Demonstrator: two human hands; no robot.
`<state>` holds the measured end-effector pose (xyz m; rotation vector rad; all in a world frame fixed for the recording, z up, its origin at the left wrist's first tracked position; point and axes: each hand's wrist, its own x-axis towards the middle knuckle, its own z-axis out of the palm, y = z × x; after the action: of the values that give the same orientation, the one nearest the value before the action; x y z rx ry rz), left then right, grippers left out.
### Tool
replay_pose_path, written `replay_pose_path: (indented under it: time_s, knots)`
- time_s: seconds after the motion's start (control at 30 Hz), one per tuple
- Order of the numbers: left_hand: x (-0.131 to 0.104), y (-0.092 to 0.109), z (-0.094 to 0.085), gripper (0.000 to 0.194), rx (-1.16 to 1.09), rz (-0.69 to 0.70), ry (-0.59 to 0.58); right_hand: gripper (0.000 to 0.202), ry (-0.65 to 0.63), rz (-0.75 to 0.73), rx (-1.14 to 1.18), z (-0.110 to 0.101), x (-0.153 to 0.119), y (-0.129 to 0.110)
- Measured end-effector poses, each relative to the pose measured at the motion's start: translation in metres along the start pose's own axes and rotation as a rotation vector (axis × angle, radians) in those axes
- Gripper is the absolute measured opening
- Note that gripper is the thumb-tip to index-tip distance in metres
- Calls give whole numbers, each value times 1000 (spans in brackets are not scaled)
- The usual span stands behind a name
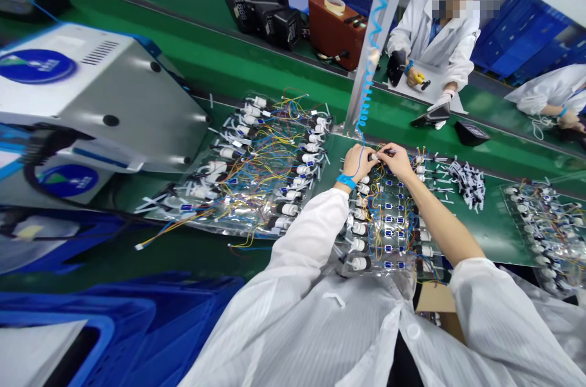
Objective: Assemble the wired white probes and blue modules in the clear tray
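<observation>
My left hand (357, 162), with a blue wrist strap (347, 180), is closed around a small white-and-black cylindrical part (373, 157) at the far end of a plastic-covered batch. Right beside it, the fingers of my right hand (396, 158) are pinched together against that same part; anything between them is too small to name. Below both hands lie rows of similar white-and-black cylinders (359, 263) with thin coloured wires and small blue boards (388, 233). A pile of white-and-black strips (467, 182) lies to the right of my right hand.
More wired parts lie in plastic at left (290, 210) and right (549, 234). A grey-white machine (151, 106) stands on the left, and a metal post (361, 88) with a coiled blue cord (366, 94) rises behind my hands. Across the green bench, co-workers in white coats (430, 27) handle black devices.
</observation>
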<state>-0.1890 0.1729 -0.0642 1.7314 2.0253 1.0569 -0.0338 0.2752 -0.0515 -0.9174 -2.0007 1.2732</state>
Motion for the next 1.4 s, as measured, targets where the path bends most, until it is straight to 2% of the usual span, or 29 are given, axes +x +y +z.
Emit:
replay_pose_path:
  time_s: [0.2,0.5,0.73,0.83,0.9,0.97,1.1,1.4]
  knots:
    - [2,0,-1,24,1,-20,-13,25,40,-36,-112,4,1,2]
    - [5,0,2,21,27,-6,-17,8,-18,-176,-403,4,2,-12]
    - [5,-1,1,25,46,2,-31,5,-64,-217,-423,1,3,-11]
    - [5,1,0,27,54,-12,-42,17,-170,-149,-327,-6,2,-12]
    - [5,2,-1,30,56,-20,-51,28,-193,-98,-305,-10,2,-13]
    - [5,3,-2,31,56,-22,-58,25,-170,-118,-358,-11,3,-17]
    - [4,5,-4,28,58,-19,-54,8,-133,-190,-510,-7,5,-26]
    - [4,1,1,21,67,3,-26,22,-120,-209,-612,4,7,-27]
